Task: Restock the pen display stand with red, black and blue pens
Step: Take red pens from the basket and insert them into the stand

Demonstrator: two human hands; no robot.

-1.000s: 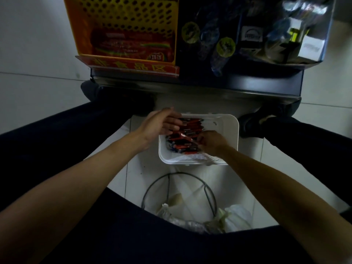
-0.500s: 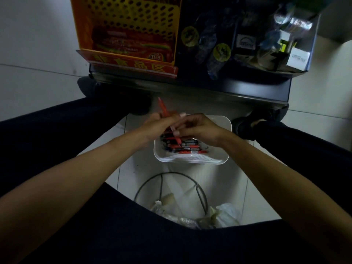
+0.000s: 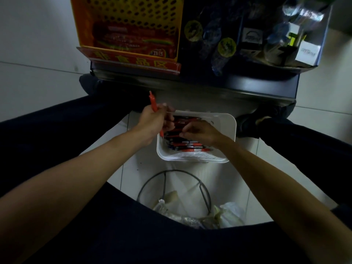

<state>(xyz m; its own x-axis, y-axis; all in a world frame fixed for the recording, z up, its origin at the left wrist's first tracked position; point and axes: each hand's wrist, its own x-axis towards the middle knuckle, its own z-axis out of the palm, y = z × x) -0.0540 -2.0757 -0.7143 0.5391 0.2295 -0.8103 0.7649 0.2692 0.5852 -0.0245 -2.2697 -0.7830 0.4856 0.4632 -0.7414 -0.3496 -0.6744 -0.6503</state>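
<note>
Left hand (image 3: 154, 121) is wrapped tight round a red pen (image 3: 153, 102) at the far-left corner of the white basket (image 3: 231, 128). The pen's top pokes up past the knuckles, beyond the basket's rim. Right hand (image 3: 202, 130) is down inside the basket, fingers curled onto the heap of red and dark pens (image 3: 187, 145). Whether it grips one or only touches, I can't tell. On the near side of the basket stands a wire bin (image 3: 203, 189) with a pale bag. Beyond the basket runs a dark shelf (image 3: 228, 86), and up on it, to the left, sits a yellow perforated crate (image 3: 133, 14).
</note>
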